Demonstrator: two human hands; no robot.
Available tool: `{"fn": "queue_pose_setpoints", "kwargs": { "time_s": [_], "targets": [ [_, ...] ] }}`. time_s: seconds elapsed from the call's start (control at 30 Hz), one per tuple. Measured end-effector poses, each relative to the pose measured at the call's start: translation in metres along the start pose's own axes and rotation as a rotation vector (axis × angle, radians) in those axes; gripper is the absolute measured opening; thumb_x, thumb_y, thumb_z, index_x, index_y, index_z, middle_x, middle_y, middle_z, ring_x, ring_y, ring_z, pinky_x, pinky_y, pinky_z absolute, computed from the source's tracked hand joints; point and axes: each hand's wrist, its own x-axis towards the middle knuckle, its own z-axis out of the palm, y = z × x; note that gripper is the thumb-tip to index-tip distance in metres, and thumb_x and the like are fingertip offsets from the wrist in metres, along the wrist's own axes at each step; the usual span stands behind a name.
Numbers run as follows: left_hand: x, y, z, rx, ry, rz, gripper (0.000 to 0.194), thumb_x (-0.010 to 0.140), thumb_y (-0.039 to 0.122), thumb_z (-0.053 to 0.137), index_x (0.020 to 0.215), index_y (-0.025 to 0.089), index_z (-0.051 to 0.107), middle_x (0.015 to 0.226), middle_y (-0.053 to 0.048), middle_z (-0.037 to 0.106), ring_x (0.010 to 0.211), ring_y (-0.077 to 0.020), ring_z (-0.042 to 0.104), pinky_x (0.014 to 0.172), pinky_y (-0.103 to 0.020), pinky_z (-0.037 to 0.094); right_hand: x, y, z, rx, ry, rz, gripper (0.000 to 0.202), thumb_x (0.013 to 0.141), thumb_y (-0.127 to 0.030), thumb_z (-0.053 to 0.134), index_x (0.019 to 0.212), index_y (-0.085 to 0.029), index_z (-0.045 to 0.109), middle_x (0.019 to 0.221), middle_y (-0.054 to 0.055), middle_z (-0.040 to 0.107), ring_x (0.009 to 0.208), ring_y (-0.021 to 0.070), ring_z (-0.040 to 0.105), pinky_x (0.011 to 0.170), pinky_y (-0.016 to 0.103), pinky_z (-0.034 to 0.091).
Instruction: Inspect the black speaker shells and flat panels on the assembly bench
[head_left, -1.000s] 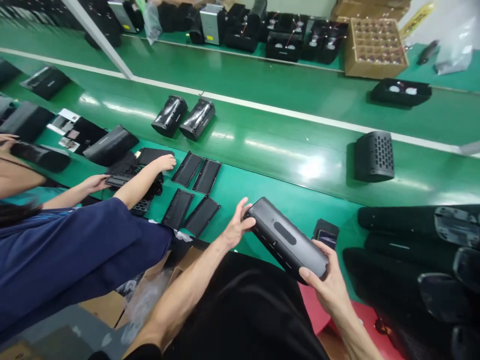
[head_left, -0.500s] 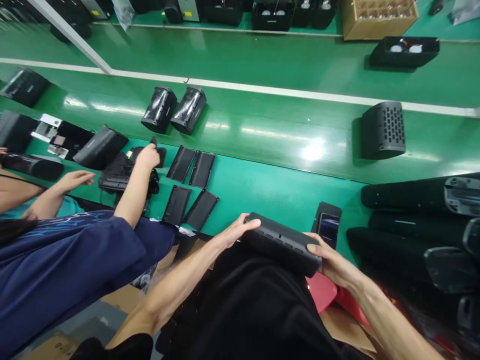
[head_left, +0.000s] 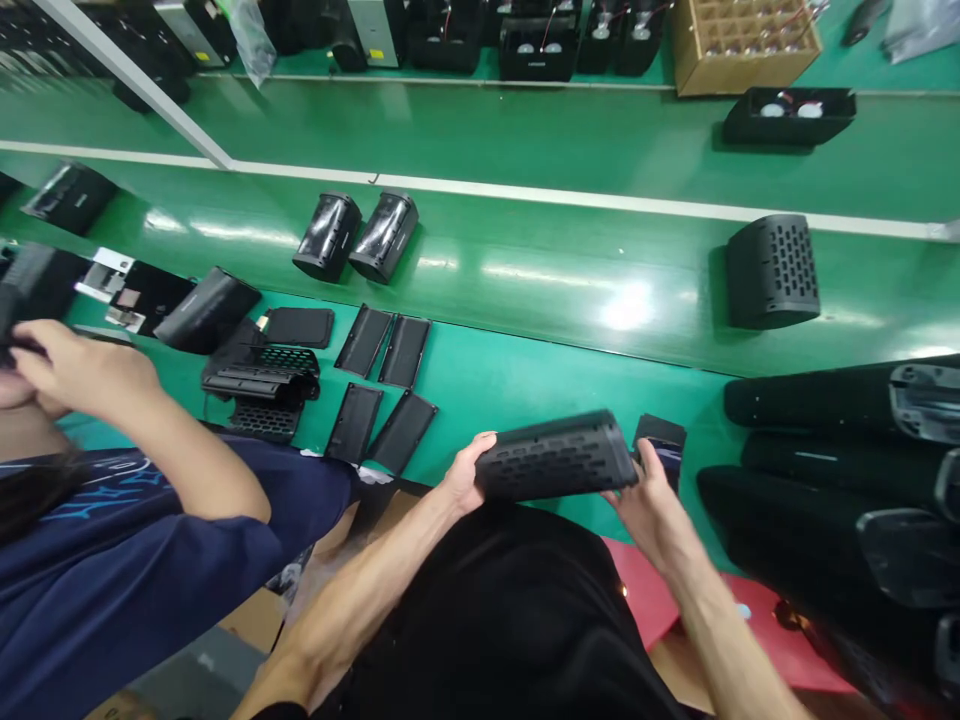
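1. Hands: left hand (head_left: 466,472) grips the left end of a black perforated speaker shell (head_left: 553,455); right hand (head_left: 651,505) holds its right end. Shell is held level, slotted face up, above the near edge of the bench (head_left: 525,375).
2. Containers: cardboard cell tray (head_left: 742,42) far beyond the hands, its cells holding small parts, too small to identify. Black open housing (head_left: 787,113) just right of it shows two round inserts.
3. Just beyond the right hand: a small dark phone-like item (head_left: 660,442) on the bench.
4. Beyond and left of the left hand: four flat black panels (head_left: 386,385), near each other.
5. Right of the right hand: long black shells (head_left: 840,460) stacked, close by.
6. Open green conveyor belt (head_left: 540,270) lies beyond the hands; a co-worker's arm (head_left: 157,430) is well left.
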Motion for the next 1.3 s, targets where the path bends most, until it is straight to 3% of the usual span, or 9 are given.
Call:
{"fn": "queue_pose_setpoints", "kwargs": {
  "time_s": [0.07,0.17,0.37,0.47,0.67,0.87,1.07,1.2,1.3],
  "targets": [
    [0.003,-0.011,0.007,-0.128,-0.138,-0.052,0.047,0.079,0.060,0.072,0.102,0.018,0.068,0.097,-0.011,0.077,0.097,-0.0294,0.072,0.083,-0.041,0.057,-0.003,0.008,0.028,-0.093,-0.009,-0.163,0.111,0.067,-0.069,0.088,0.158,-0.036,0.034,0.163,0.010,0.049,0.148,0.0346,0.048,0.111,0.050,0.050],
    [0.005,-0.010,0.012,0.014,-0.306,-0.112,0.060,0.078,0.067,0.072,0.111,0.017,0.072,0.122,-0.018,0.074,0.120,-0.0385,0.065,0.090,-0.048,0.056,-0.006,-0.006,0.051,-0.258,-0.079,-0.298,0.111,0.069,-0.069,0.086,0.157,-0.024,0.037,0.147,0.018,0.061,0.136,0.0393,0.058,0.106,0.052,0.052],
    [-0.019,0.055,0.005,0.465,-0.341,0.422,0.097,0.065,0.065,0.089,0.149,0.030,0.054,0.162,-0.011,0.045,0.145,-0.0382,0.044,0.114,-0.048,0.042,-0.028,-0.070,0.028,-1.052,-0.303,-0.329,0.115,0.062,-0.040,0.094,0.164,-0.032,0.042,0.143,0.013,0.066,0.123,0.0425,0.065,0.105,0.055,0.049],
    [-0.034,0.061,-0.002,0.796,-0.446,0.378,0.100,0.064,0.057,0.094,0.151,0.028,0.053,0.152,-0.011,0.054,0.135,-0.0382,0.051,0.115,-0.046,0.038,-0.037,-0.074,0.021,-1.236,-0.400,-0.258,0.112,0.056,-0.039,0.096,0.160,-0.033,0.053,0.132,0.014,0.072,0.111,0.0453,0.069,0.095,0.057,0.053],
    [-0.044,0.037,-0.029,0.765,-0.304,0.338,0.088,0.073,0.058,0.085,0.147,0.027,0.049,0.140,-0.009,0.055,0.115,-0.0298,0.057,0.100,-0.038,0.044,-0.044,-0.037,-0.016,-0.752,-0.273,-0.033,0.099,0.075,-0.061,0.085,0.160,-0.032,0.044,0.150,0.015,0.061,0.119,0.0397,0.068,0.096,0.052,0.055],
    [-0.055,0.041,-0.030,0.810,-0.396,0.276,0.094,0.069,0.054,0.088,0.148,0.028,0.043,0.129,-0.007,0.057,0.110,-0.0282,0.055,0.093,-0.035,0.044,-0.069,0.003,-0.029,-0.617,-0.110,-0.193,0.094,0.075,-0.064,0.084,0.153,-0.032,0.042,0.161,0.014,0.048,0.147,0.0412,0.044,0.118,0.055,0.036],
    [-0.051,0.034,-0.020,0.805,-0.256,0.311,0.080,0.070,0.053,0.087,0.138,0.027,0.053,0.121,-0.004,0.060,0.106,-0.0261,0.057,0.092,-0.034,0.044,-0.069,-0.004,-0.015,-0.504,-0.017,-0.087,0.071,0.077,-0.060,0.085,0.136,-0.033,0.055,0.132,0.008,0.063,0.114,0.0317,0.063,0.096,0.042,0.051],
    [-0.027,0.034,-0.016,0.710,-0.167,0.014,0.073,0.076,0.059,0.082,0.135,0.028,0.052,0.110,-0.003,0.065,0.100,-0.0239,0.061,0.091,-0.035,0.045,-0.042,-0.006,-0.011,-0.228,-0.021,0.326,0.071,0.078,-0.067,0.081,0.135,-0.034,0.054,0.098,0.002,0.071,0.080,0.0256,0.069,0.066,0.034,0.053],
    [-0.015,0.037,-0.010,0.668,-0.196,-0.095,0.076,0.076,0.054,0.084,0.139,0.028,0.052,0.109,-0.003,0.069,0.099,-0.0231,0.065,0.091,-0.035,0.047,-0.028,-0.004,-0.009,-0.120,-0.022,0.411,0.077,0.075,-0.064,0.086,0.138,-0.036,0.052,0.096,0.000,0.074,0.081,0.0255,0.073,0.069,0.035,0.054]
  ]
}}
